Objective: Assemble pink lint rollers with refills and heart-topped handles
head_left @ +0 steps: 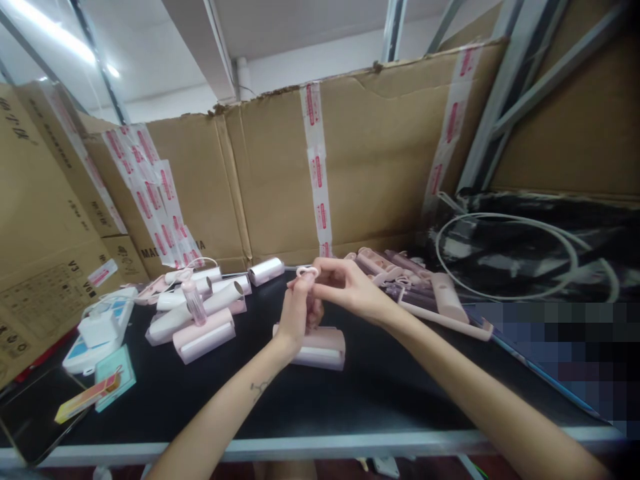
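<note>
Head — pink loop (301, 271) above casing (327, 339), white inside

This looks like a small assembly workshop: a black-topped workbench with a pale metal edge (400, 400) carries several pale pink plastic tubular parts (447, 298) and glossy silver-white cylinders (267, 271). Tall brown corrugated cardboard panels (380, 160) (patched with red-and-white printed tape (317, 173)) screen it, beside grey metal framing (517, 73), beneath a bright white tube light (55, 30).
</note>
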`<state>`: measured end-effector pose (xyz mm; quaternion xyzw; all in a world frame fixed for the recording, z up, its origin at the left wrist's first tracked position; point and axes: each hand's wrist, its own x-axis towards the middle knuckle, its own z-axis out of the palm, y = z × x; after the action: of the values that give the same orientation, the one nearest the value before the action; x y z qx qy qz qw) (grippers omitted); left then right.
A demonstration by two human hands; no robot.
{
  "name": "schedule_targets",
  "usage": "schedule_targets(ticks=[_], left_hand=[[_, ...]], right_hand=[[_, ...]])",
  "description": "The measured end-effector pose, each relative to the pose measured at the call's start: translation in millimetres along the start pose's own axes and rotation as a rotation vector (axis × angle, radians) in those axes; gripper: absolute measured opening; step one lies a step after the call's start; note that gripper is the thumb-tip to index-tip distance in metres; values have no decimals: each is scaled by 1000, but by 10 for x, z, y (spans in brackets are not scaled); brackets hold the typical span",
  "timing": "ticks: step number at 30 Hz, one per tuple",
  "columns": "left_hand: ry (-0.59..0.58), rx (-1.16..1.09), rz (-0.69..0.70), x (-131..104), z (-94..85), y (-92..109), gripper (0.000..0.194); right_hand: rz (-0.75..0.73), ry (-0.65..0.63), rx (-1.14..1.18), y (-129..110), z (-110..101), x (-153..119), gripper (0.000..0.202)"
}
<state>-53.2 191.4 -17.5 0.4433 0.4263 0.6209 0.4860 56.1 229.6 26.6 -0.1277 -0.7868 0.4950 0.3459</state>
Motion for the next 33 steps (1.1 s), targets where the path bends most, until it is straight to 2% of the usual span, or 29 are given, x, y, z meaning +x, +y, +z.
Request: schedule_targets(ticks=[5,16,20,23,26,30,33], left_hand=[[-26,-28,-16,12,-4,10,54],[-31,-64,44,-9,-11,-50,51],[-22,-85,67,-15,-25,-54,53],[-90,-162,29,-22,-55,-45,53],[-131,-200,32,-16,-78,-50,65],[-120,-124,49,6,-70,-86,71],[-86,-95,57,21,-50,-124,71]], right_hand=[[64,-22,-2,-41,-5,48,19],[87,-82,27,-78,17,24,17],[62,13,-45,-24,34,25,18],[23,60,-48,36,60,-3,23],[21,79,-36,36,97,1,29],[70,165,-244,-48,135,86,31],[107,101,-335,-58,163,147,33]])
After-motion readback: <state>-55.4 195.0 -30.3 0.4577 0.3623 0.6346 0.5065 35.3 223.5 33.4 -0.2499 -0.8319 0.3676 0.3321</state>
